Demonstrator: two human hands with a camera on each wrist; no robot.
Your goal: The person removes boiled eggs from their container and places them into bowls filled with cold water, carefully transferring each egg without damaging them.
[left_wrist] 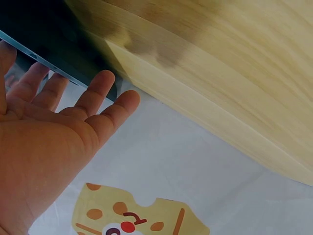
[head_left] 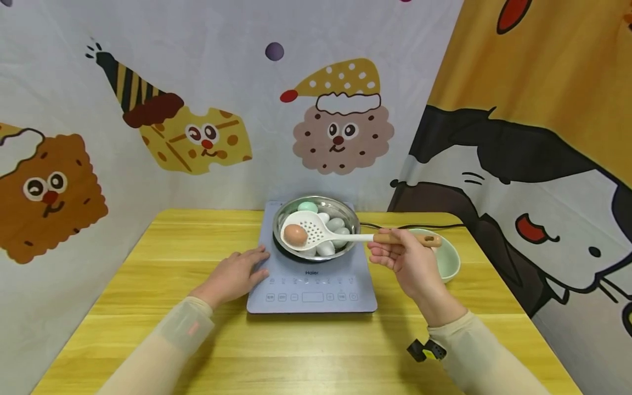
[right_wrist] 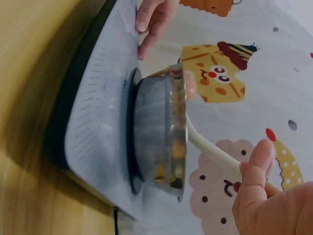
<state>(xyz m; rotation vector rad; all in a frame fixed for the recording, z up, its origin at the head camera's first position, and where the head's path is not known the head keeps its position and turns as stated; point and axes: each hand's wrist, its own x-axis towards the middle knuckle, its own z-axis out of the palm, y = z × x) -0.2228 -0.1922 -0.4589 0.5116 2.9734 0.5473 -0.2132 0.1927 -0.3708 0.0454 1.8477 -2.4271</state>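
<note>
My right hand [head_left: 415, 266] holds the wooden handle [head_left: 429, 240] of a white slotted spoon [head_left: 321, 233]. On the spoon's perforated head lies a brown egg [head_left: 295, 235], above the left part of a steel bowl [head_left: 356, 216]. Several white eggs [head_left: 325, 248] and a pale green egg [head_left: 308, 207] are inside that bowl, partly covered by the spoon. The bowl stands on a flat induction cooker [head_left: 312, 312]. My left hand [head_left: 237, 276] touches the cooker's left edge with fingers spread; in the left wrist view its fingertips [left_wrist: 103, 78] lie along the cooker's side.
A pale green bowl [head_left: 450, 263] sits on the table's right side, partly behind my right hand, its contents mostly hidden. A black cord [head_left: 429, 226] runs along the back right of the wooden table [head_left: 306, 351]. Printed curtains [head_left: 222, 55] hang behind and beside it.
</note>
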